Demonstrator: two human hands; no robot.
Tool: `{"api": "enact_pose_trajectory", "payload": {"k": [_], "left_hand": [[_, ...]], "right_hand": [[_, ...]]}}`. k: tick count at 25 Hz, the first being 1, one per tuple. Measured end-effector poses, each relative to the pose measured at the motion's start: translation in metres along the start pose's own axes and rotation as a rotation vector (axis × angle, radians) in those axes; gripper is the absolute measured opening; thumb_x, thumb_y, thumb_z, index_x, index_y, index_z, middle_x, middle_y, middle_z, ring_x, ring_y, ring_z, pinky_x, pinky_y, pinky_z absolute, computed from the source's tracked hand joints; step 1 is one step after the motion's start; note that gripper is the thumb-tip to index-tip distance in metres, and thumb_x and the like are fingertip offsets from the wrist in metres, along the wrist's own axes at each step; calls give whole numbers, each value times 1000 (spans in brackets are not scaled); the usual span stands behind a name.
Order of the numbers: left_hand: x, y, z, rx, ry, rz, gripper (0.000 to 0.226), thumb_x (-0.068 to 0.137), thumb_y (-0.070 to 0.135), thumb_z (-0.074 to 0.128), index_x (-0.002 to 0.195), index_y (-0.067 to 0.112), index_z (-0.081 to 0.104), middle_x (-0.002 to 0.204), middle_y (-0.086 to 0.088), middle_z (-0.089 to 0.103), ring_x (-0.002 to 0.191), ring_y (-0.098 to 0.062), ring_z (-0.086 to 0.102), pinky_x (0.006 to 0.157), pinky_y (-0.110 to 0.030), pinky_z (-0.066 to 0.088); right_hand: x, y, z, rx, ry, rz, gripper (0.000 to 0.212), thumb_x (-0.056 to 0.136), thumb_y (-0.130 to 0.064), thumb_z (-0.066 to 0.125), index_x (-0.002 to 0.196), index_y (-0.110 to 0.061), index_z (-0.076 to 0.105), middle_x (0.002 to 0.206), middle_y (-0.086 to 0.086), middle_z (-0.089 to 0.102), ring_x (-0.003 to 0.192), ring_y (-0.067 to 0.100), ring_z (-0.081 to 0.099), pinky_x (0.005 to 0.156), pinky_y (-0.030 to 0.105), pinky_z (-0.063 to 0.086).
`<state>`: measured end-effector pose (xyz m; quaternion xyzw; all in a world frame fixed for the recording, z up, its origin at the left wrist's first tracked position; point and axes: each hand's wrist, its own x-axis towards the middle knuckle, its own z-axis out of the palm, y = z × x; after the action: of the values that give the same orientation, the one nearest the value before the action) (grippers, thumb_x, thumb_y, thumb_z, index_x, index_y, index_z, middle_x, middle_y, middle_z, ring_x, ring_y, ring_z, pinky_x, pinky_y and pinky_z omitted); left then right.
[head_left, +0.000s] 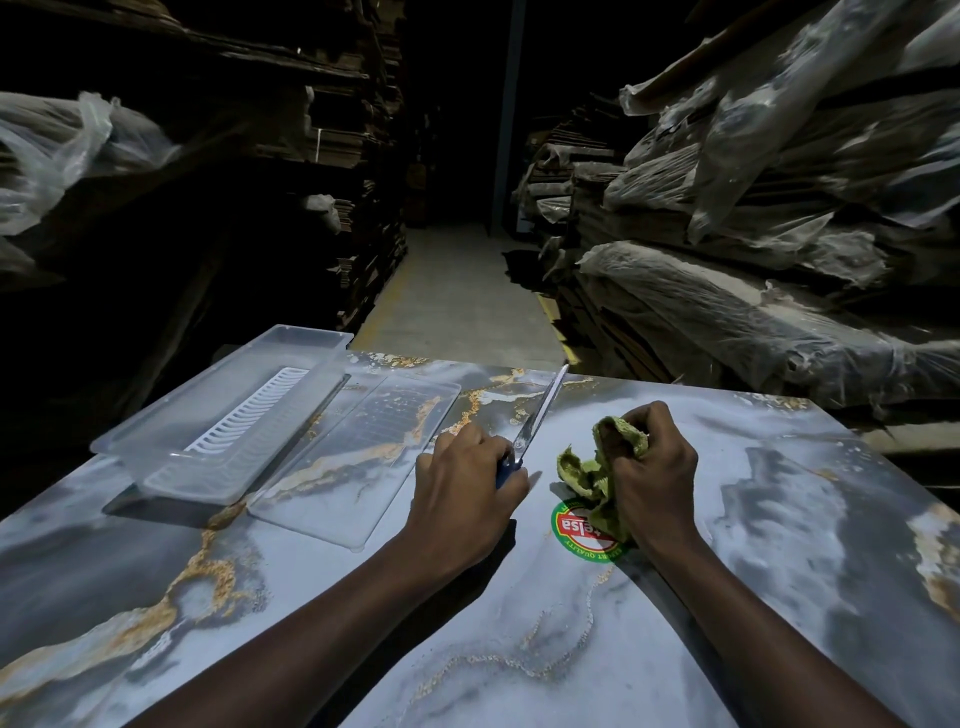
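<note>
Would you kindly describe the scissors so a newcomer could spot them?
On the marble-patterned table, look right of the flat clear lid, at the left hand. It grips the scissors by a blue handle; their long silver blades set them apart from the crumpled green cloth alongside.

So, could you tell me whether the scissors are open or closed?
Closed: the scissors show both blades together as one narrow strip; the left hand grips the blue handle.

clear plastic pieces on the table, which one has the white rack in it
The deep clear plastic tub at the far left; the flat clear plastic lid beside it holds nothing.
</note>
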<state>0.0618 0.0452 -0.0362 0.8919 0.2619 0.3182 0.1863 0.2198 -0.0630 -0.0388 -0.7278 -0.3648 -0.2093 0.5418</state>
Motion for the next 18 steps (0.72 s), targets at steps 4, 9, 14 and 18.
{"api": "enact_pose_trajectory", "payload": {"k": [4, 9, 14, 18], "left_hand": [[5, 9, -7, -126, 51, 73, 21, 96, 29, 49, 103, 16, 65, 91, -1, 54, 84, -16, 52, 69, -31, 44], [10, 11, -14, -316, -27, -57, 25, 99, 24, 45, 89, 19, 67, 74, 6, 69, 66, -10, 63, 63, -36, 56], [2, 2, -4, -44, -83, -46, 32, 101, 37, 34, 79, 23, 53, 73, 3, 60, 69, -18, 57, 59, -33, 43], [2, -4, -5, 159, -25, -19, 35, 100, 43, 30, 84, 21, 52, 76, -1, 59, 74, -25, 56, 58, -32, 34]], "right_hand": [[1, 2, 1, 3, -7, 4, 27, 78, -2, 69, 76, -14, 45, 69, 2, 55, 64, 27, 49, 55, 41, 43], [0, 0, 0, 8, -32, -2, 24, 81, -6, 69, 78, -14, 47, 70, 2, 56, 65, 26, 51, 56, 41, 44], [1, -5, -2, 14, -81, 40, 18, 84, -5, 64, 82, -14, 48, 67, -1, 57, 64, 19, 54, 56, 33, 41], [1, -10, -1, 91, -145, 65, 8, 85, -21, 56, 85, -20, 47, 72, 2, 64, 68, 18, 60, 61, 36, 46]]}}
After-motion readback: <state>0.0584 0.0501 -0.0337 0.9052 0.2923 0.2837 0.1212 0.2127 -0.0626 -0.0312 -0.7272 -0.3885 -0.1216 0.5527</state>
